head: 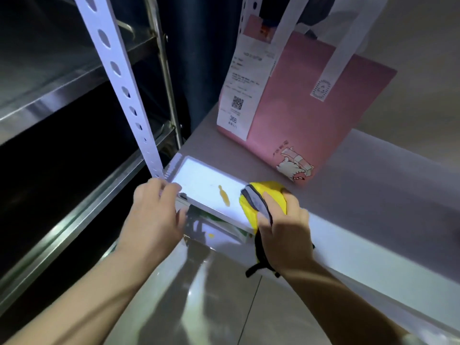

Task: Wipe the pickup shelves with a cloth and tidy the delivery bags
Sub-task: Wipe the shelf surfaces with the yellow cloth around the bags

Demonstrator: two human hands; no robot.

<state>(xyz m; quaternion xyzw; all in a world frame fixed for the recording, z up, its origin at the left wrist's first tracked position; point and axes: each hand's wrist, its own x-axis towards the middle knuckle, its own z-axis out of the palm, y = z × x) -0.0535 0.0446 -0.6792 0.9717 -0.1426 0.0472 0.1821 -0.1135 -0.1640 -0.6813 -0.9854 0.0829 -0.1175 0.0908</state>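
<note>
Head view: right hand [283, 220] clamped on cloth [275, 195]; left hand [154, 215] blurred at shelf [201, 175] corner, grip unclear

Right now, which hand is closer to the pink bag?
Right. The right hand, holding the cloth, is just in front of the bag. The left hand is farther away, off to the left, gripping the shelf edge by the post.

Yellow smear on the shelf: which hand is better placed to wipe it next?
Right. The right hand grips the yellow cloth, which lies on the shelf right beside the smear. The left hand has no cloth; it grips the shelf's front edge near the white upright.
</note>
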